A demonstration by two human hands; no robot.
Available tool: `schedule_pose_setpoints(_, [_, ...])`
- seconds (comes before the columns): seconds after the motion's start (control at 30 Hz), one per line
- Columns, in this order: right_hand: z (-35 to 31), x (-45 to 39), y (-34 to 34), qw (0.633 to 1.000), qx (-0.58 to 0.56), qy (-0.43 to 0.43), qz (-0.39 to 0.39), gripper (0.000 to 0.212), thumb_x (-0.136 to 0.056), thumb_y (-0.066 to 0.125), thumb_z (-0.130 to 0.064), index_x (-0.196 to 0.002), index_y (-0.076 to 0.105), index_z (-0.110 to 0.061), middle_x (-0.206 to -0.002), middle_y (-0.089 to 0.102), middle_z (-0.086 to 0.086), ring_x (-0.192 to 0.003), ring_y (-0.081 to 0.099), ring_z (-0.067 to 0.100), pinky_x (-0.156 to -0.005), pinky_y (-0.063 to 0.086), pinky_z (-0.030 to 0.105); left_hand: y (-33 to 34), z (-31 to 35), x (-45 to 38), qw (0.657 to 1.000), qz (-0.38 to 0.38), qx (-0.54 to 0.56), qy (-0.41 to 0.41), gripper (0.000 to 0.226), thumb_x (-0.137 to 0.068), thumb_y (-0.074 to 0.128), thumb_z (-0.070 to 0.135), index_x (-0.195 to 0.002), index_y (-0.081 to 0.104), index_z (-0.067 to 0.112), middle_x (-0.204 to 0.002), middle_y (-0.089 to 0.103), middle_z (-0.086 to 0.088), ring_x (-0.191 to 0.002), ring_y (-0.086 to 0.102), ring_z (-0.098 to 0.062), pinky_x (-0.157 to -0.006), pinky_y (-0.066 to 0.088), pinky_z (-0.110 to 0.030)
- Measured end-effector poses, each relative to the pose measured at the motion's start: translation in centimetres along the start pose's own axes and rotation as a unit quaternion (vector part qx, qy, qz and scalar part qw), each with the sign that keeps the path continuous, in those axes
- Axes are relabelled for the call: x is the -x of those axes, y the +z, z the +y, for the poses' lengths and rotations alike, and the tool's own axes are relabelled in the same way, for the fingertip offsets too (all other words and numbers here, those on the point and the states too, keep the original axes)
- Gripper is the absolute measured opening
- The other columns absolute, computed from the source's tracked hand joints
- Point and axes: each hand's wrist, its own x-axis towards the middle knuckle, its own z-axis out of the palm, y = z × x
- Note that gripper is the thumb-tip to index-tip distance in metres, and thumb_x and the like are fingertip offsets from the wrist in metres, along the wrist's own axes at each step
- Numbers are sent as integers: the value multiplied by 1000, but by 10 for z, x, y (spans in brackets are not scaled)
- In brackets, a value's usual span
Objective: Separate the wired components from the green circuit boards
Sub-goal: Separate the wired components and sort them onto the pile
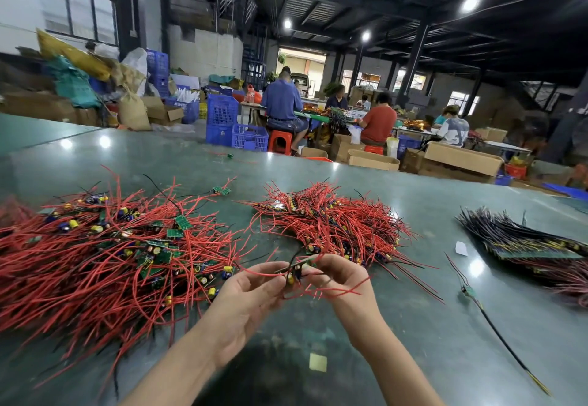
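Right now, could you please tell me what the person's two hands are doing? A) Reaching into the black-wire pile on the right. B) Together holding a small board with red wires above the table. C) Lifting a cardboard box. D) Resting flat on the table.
B: the left hand and right hand pinch one small board with red wires between them, above the table.

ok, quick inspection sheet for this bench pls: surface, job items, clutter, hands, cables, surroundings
Surface: green table, glossy, lamp glare.
Job's things: small wired board held between both hands; left pile of boards on red wires; middle pile; black-wired bundle at right.
Clutter: yellow paper square, white scrap.
Grips: left hand and right hand both pinch the board.
Cables: one loose black-wired piece.
Surroundings: seated workers, blue crates, cardboard boxes.
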Motion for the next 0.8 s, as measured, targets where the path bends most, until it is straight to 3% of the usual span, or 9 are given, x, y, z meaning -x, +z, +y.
schedule_pose_setpoints(0.17, [6, 1, 3, 997, 77, 0, -29, 38, -75, 71, 7, -69, 69, -31, -66, 66, -8, -66, 57, 13, -62, 49, 32, -2, -1, 2, 992, 12, -120, 26, 34, -56, 83, -1, -85, 68, 8, -83, 72, -11, -71, 68, -14, -62, 54, -19])
schedule_pose_setpoints(0.33, [-1, 2, 3, 995, 83, -20, -55, 15, -67, 74, -9, -67, 66, -23, -67, 67, -5, -65, 59, 5, -65, 48, 22, -1, 1, 4, 983, 4, -180, 36, 25, -52, 87, 8, -73, 74, 12, -68, 70, -7, -59, 64, -11, -55, 51, -18])
schedule_pose_setpoints(0.43, [-4, 1, -1, 991, 101, -29, -80, 24, -76, 72, 2, -69, 67, -21, -68, 66, -4, -67, 59, 6, -68, 47, 22, 0, 3, 4, 982, 2, -185, 40, 29, -45, 85, 21, -72, 76, 18, -67, 71, -8, -56, 64, -13, -55, 52, -19])
schedule_pose_setpoints(0.57, [-6, 1, -3, 986, 121, -47, -105, 25, -81, 66, 5, -73, 67, -19, -68, 64, -8, -69, 58, 1, -69, 45, 18, 1, 3, 4, 982, -3, -185, 48, 22, -51, 80, 11, -73, 77, 17, -67, 71, -8, -54, 64, -12, -54, 52, -19])
schedule_pose_setpoints(0.67, [-8, 1, -3, 984, 126, -59, -115, 19, -81, 66, -4, -74, 66, -22, -70, 63, -8, -70, 56, 1, -69, 44, 19, 1, 3, 5, 981, 2, -189, 52, 19, -54, 77, 6, -72, 76, 13, -66, 71, -10, -53, 64, -14, -54, 53, -20])
schedule_pose_setpoints(0.8, [-9, 0, -5, 978, 147, -77, -125, 25, -83, 65, -2, -73, 66, -25, -72, 60, -8, -71, 55, 2, -69, 43, 22, 2, 2, 4, 981, 2, -186, 55, 24, -51, 85, -3, -69, 73, 7, -67, 70, -11, -52, 63, -15, -53, 53, -21])
